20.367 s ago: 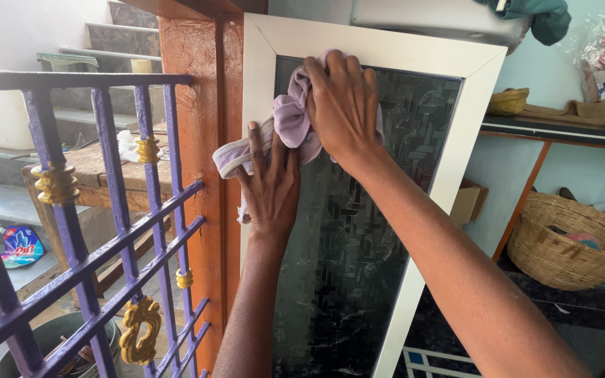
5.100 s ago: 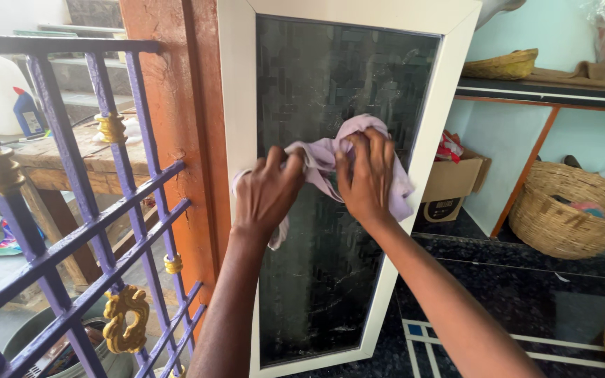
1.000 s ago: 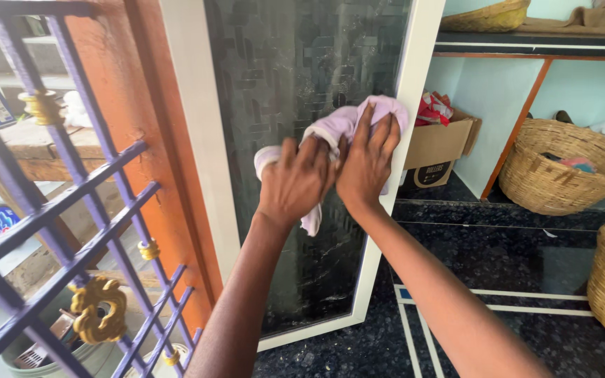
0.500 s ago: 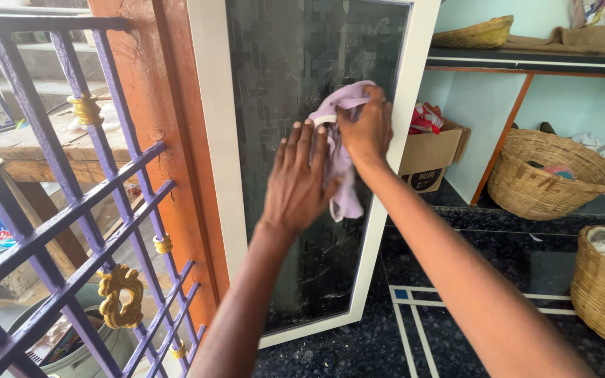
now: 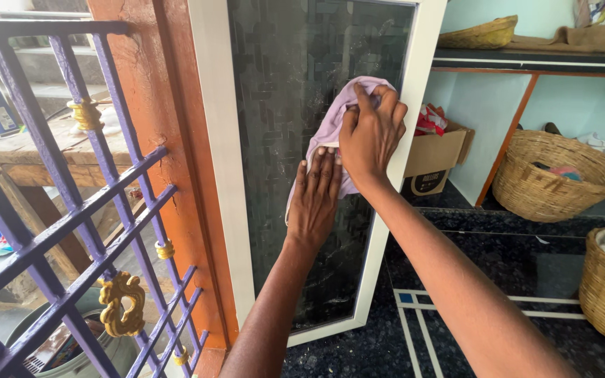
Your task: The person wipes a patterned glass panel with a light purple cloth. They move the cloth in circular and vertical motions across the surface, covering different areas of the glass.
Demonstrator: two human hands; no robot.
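Pressing lilac cloth (image 5: 334,119) on glass panel (image 5: 288,84) | right hand (image 5: 371,133) clenches it | left hand (image 5: 316,199) flat, now lower

Two bare arms in view, forearm to fingertips. No sleeves, cuffs or gloves showing. No watch, bangle or wrist thread on either arm. Left hand (image 5: 315,203): no rings visible, nails short and plain. Right hand (image 5: 370,133): likewise ringless, nails short, unpainted. Upper arms and clothing out of view.
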